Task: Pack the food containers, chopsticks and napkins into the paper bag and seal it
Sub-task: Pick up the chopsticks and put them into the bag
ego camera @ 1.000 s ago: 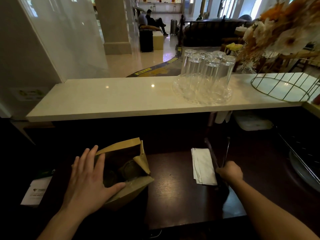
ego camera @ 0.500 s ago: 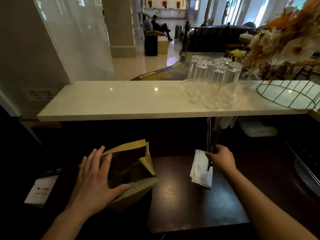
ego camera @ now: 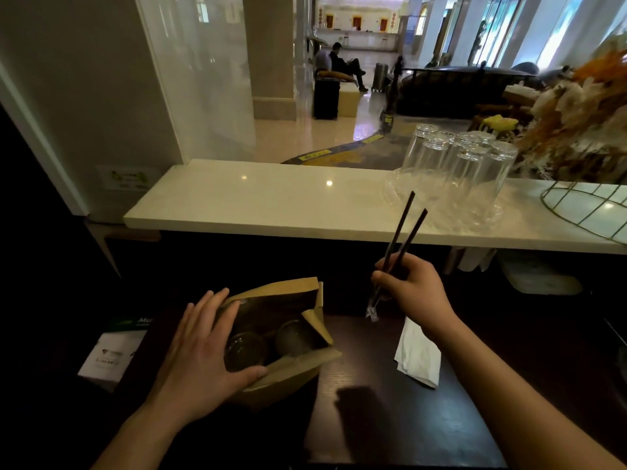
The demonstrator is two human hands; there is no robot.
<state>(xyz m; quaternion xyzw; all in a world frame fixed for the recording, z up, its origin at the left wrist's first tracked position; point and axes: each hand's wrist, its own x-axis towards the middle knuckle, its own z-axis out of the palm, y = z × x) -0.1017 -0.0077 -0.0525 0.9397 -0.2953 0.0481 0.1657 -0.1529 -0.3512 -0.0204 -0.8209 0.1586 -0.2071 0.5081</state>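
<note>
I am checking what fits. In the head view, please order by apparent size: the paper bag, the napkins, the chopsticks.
1. paper bag, clearly the largest.
2. napkins and chopsticks: unsure. The chopsticks look longer but very thin, the napkins cover more area, and the right hand hides part of each.

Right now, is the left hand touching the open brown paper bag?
Touching. The head view shows the left hand pressed flat on the brown paper bag, thumb on its near edge.
</note>
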